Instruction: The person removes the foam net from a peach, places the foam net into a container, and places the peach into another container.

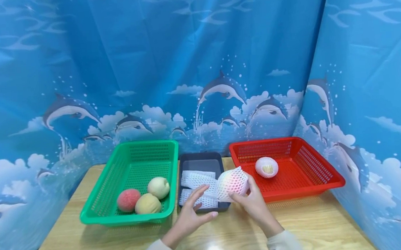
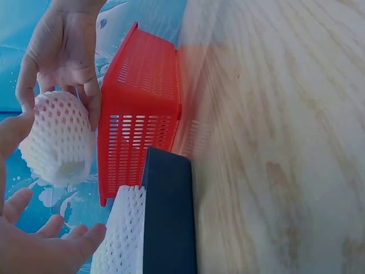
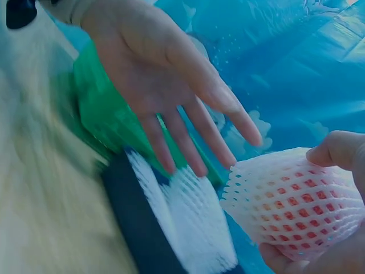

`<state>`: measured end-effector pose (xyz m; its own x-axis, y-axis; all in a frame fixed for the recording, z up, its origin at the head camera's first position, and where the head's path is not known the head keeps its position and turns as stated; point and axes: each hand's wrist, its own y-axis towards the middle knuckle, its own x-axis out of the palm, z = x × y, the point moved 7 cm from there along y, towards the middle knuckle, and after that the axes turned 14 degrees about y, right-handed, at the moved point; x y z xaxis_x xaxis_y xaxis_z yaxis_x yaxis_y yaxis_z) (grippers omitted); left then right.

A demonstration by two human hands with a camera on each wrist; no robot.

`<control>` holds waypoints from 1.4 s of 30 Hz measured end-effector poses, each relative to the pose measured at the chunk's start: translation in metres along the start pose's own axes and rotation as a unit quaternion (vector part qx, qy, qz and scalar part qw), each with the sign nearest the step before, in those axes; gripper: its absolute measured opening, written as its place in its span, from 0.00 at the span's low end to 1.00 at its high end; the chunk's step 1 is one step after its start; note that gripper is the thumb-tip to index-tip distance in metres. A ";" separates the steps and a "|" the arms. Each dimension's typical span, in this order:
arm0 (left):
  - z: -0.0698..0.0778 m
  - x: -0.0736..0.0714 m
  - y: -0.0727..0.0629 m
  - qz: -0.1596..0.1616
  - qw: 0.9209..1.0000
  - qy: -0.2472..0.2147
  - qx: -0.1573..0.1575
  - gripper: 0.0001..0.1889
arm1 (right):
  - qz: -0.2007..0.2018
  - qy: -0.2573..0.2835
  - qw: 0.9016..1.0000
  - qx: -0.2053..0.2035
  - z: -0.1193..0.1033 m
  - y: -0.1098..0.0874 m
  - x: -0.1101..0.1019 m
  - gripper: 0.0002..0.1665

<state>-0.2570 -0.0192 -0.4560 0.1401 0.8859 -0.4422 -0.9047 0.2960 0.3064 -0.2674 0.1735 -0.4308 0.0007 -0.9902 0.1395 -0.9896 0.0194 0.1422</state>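
Note:
My right hand [image 1: 254, 203] grips a reddish peach in a white foam net sleeve [image 1: 232, 184], above the right edge of the dark tray. Pink skin shows through the mesh in the right wrist view, where the netted peach [image 3: 296, 200] sits between thumb and fingers. Its net runs past the fruit at one end. My left hand [image 1: 190, 218] is held apart from the fruit, fingers spread and holding nothing. Below it, flat foam nets [image 1: 199, 179] lie in the dark tray [image 1: 201, 162].
A green basket [image 1: 98, 196] on the left holds a red peach [image 1: 128, 200], a yellow peach [image 1: 148, 204] and a pale peach [image 1: 158, 188]. On the right, a red basket [image 1: 308, 190] contains one netted fruit [image 1: 266, 167]. A blue dolphin-print curtain [image 1: 181, 63] hangs behind the wooden table [image 1: 300, 219].

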 end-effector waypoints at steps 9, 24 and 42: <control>-0.006 0.008 -0.007 -0.007 0.999 -0.042 -0.012 0.42 | -0.023 0.073 0.997 0.021 0.026 -0.021 0.028 0.46; -0.027 0.009 -0.021 0.003 0.999 0.023 -0.038 0.46 | -0.029 0.120 0.990 0.074 0.058 -0.042 0.050 0.48; -0.039 0.003 -0.032 -0.074 0.997 0.019 -0.025 0.43 | -0.079 0.076 0.990 0.094 0.071 -0.045 0.038 0.46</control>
<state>-0.2431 -0.0396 -0.5002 0.2588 0.8195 -0.5114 -0.8945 0.4031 0.1933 -0.2327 0.1253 -0.5020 0.1646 -0.9462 0.2787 -0.9848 -0.1737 -0.0081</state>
